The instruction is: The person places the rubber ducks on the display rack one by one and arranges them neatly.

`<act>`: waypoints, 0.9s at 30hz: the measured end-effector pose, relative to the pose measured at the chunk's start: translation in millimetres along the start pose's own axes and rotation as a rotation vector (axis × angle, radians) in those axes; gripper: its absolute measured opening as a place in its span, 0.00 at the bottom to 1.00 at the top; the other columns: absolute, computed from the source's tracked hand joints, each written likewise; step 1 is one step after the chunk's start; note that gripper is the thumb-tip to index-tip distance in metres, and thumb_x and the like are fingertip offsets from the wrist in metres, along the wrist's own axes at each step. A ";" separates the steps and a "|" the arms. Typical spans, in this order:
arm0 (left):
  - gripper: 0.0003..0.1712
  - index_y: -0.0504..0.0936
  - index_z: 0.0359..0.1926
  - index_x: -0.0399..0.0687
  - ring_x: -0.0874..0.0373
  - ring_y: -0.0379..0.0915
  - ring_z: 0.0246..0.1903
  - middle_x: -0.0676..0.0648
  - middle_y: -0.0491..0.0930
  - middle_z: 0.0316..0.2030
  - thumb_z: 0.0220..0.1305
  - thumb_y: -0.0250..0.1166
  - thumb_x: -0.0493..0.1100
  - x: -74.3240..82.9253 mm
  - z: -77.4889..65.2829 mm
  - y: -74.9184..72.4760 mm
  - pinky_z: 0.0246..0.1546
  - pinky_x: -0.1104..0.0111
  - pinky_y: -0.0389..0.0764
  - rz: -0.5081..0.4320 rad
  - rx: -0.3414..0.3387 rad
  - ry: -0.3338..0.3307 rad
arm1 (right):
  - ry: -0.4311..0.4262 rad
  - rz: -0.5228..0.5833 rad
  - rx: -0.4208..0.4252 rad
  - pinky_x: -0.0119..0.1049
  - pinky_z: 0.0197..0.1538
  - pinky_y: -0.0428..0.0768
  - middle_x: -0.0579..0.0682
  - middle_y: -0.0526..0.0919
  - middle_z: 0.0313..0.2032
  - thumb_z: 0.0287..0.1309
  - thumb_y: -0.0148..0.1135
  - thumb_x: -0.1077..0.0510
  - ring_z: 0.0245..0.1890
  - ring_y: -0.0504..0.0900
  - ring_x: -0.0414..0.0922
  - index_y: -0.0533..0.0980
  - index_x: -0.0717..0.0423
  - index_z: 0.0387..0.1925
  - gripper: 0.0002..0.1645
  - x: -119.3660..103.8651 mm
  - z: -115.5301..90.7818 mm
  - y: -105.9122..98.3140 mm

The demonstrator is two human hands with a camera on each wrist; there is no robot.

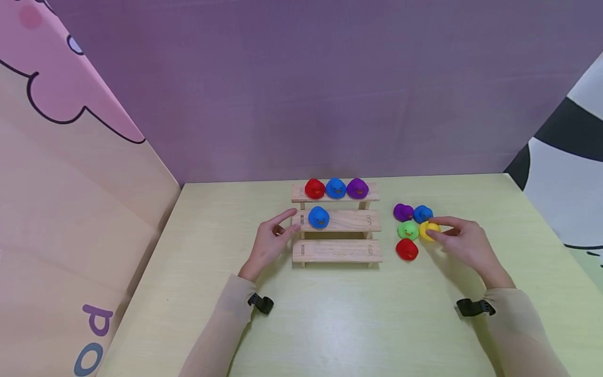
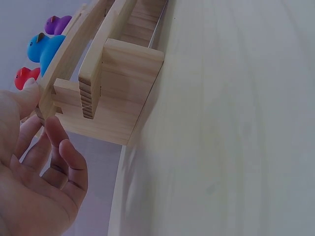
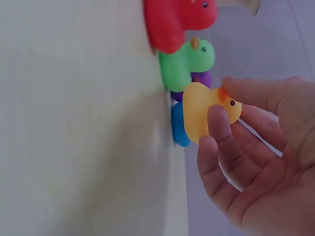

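My right hand (image 1: 464,242) pinches a yellow rubber duck (image 3: 197,113) between thumb and fingers, and the duck looks slightly raised in the right wrist view. Close around it are a green duck (image 1: 408,230), a red duck (image 1: 407,250), a purple duck (image 1: 403,212) and a blue duck (image 1: 422,213). My left hand (image 1: 272,242) grips the left end of the middle step of a three-step wooden stand (image 1: 353,221), thumb and fingers on either side of the board. On that step sits another blue duck (image 1: 319,218).
Along the top step stand a red duck (image 1: 314,189), a blue duck (image 1: 336,188) and a purple duck (image 1: 357,189). The bottom step (image 1: 336,251) shows bare wood. A pale wooden table (image 1: 348,324) lies beneath, with a purple panel (image 1: 301,89) behind and printed panels on both sides.
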State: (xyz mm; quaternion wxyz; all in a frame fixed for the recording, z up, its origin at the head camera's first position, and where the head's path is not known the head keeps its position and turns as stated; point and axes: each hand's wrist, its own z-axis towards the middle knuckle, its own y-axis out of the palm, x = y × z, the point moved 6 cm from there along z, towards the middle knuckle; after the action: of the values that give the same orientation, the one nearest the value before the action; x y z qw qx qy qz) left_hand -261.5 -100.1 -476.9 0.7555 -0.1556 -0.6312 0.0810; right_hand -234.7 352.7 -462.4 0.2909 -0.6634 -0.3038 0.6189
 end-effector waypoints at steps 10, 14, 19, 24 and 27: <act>0.27 0.82 0.71 0.57 0.57 0.70 0.30 0.34 0.80 0.35 0.73 0.71 0.48 0.1 -0.6 -0.1 0.26 0.73 0.67 0.012 -0.004 -0.010 | -0.090 0.000 0.070 0.35 0.33 0.79 0.68 0.86 0.53 0.73 0.66 0.40 0.48 0.83 0.61 0.80 0.60 0.66 0.33 -27.7 -4.1 -10.4; 0.26 0.82 0.70 0.57 0.57 0.70 0.29 0.34 0.80 0.34 0.73 0.71 0.47 -0.7 -0.5 0.0 0.26 0.73 0.67 0.009 0.002 -0.009 | -0.117 -0.002 0.083 0.35 0.32 0.79 0.67 0.87 0.51 0.72 0.68 0.40 0.47 0.84 0.59 0.81 0.59 0.65 0.32 -36.5 -5.6 -12.6; 0.26 0.82 0.70 0.57 0.56 0.70 0.30 0.34 0.80 0.35 0.74 0.71 0.47 -0.4 -0.4 0.7 0.25 0.73 0.66 0.000 -0.002 -0.014 | -0.140 -0.006 0.093 0.36 0.31 0.80 0.62 0.89 0.48 0.70 0.70 0.41 0.42 0.85 0.49 0.83 0.57 0.63 0.30 -47.2 -6.7 -14.8; 0.26 0.82 0.71 0.57 0.57 0.70 0.30 0.35 0.81 0.37 0.74 0.70 0.47 -0.3 -0.5 0.4 0.25 0.73 0.67 0.006 -0.003 -0.012 | -0.159 -0.010 0.087 0.35 0.31 0.80 0.57 0.91 0.41 0.69 0.71 0.41 0.36 0.81 0.34 0.84 0.55 0.61 0.28 -57.8 -7.4 -16.2; 0.27 0.82 0.71 0.56 0.57 0.70 0.30 0.36 0.81 0.37 0.73 0.71 0.47 -0.3 -0.9 0.2 0.25 0.72 0.67 0.007 0.000 -0.005 | -0.171 0.005 0.079 0.35 0.32 0.79 0.56 0.92 0.39 0.69 0.71 0.42 0.35 0.81 0.31 0.85 0.54 0.61 0.27 -65.2 -8.7 -15.9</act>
State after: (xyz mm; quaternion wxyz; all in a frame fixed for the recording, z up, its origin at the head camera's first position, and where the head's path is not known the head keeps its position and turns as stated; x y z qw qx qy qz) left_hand -260.7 -100.2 -477.4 0.7536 -0.1577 -0.6326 0.0841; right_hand -229.9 313.2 -407.6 0.2884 -0.5967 -0.3013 0.6856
